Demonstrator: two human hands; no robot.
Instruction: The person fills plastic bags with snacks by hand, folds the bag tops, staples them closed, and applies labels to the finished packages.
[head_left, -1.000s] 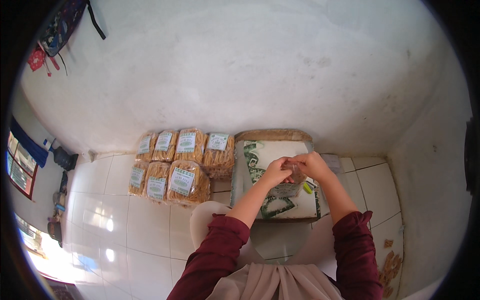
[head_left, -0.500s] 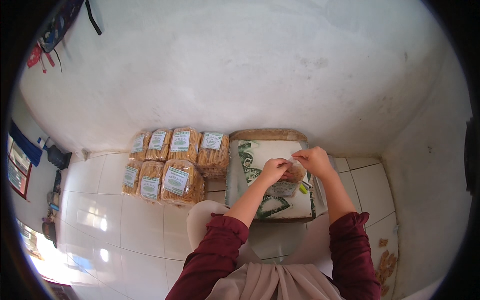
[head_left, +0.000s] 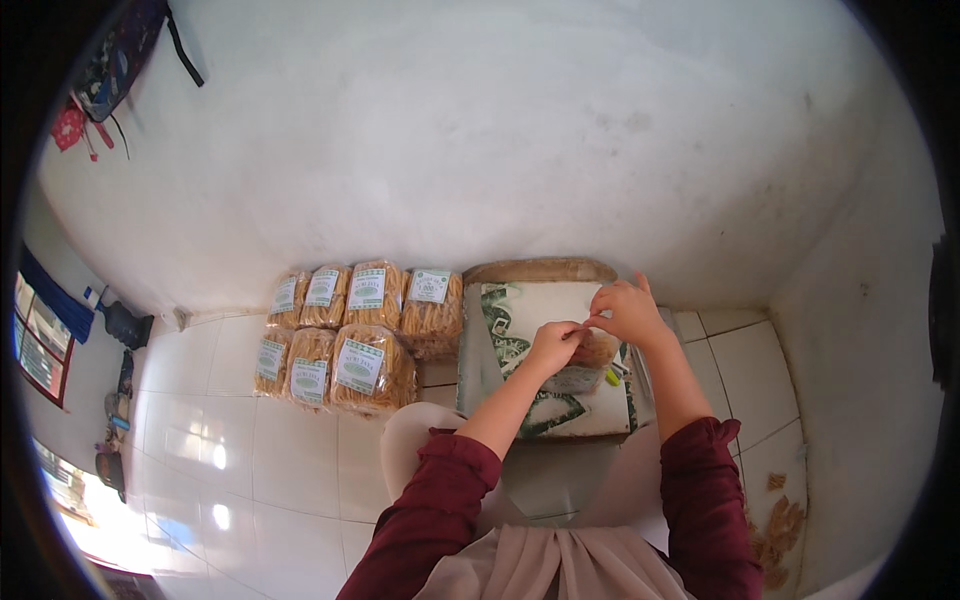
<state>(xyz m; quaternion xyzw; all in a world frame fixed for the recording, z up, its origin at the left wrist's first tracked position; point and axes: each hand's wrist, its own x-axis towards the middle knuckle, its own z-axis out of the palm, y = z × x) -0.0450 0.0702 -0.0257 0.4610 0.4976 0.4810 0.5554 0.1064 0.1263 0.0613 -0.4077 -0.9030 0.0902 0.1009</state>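
A clear plastic bag (head_left: 588,370) of brownish sticks, with a label low on its front, stands on a white and green printed board (head_left: 530,310). My left hand (head_left: 556,347) pinches the gathered top of the bag from the left. From the right, my right hand (head_left: 630,314) meets it there, thumb and fingertips closed on the same gathered plastic and one finger raised. The pinched plastic between the fingertips is mostly hidden. Just right of the bag lies a small lime-green and white object (head_left: 616,373), partly covered.
Several filled, labelled bags (head_left: 362,365) stand in two rows on the tiled floor (head_left: 290,450) to the left. The board rests in a shallow brown-rimmed tray (head_left: 540,269) against the white wall (head_left: 500,140). Loose brown pieces (head_left: 778,530) lie on the floor at right.
My right hand has turned over the bag's top, one finger now sticking up, and its fingertips are closer to my left hand's. The view has shifted slightly.
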